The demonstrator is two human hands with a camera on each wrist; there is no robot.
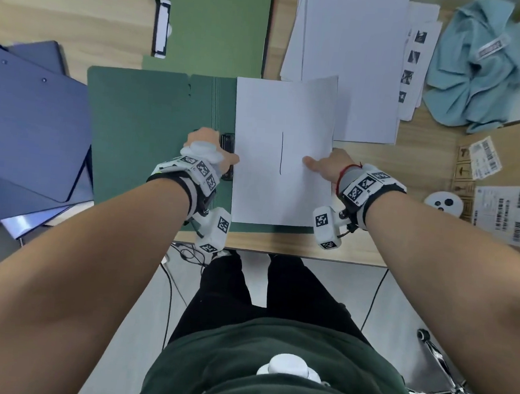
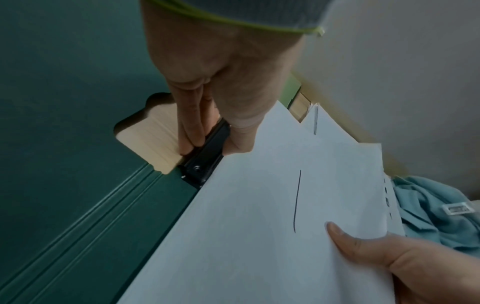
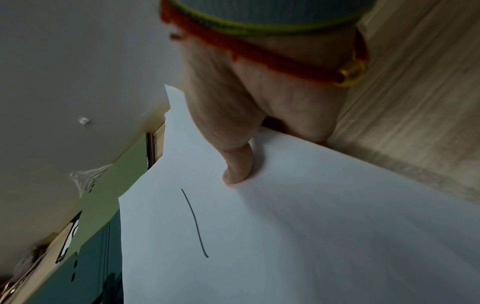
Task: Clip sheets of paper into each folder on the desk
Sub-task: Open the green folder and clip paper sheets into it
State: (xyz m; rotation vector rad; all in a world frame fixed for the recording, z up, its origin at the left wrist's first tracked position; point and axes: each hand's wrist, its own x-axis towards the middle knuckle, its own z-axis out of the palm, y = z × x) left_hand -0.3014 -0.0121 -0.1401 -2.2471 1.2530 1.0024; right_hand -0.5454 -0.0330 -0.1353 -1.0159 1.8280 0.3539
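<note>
Bare desk point(image 1: 377, 187) lies open right of the sheet point(image 1: 282, 155), between the paper stack point(image 1: 350, 61) behind and the cardboard box point(image 1: 498, 190). Left, blue folders point(image 1: 30, 129) crowd the dark green folder point(image 1: 138, 143); a light green folder point(image 1: 216, 22) blocks behind.

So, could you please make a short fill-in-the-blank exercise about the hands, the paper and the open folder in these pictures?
1. The open folder on the desk is dark ____.
2. The left hand pinches the black ____ at the folder's spine.
3. The right hand holds a sheet of paper marked with one pen ____.
4. The crumpled cloth lying beyond the paper stack is light ____.

Missing words: green; clip; line; blue
</note>
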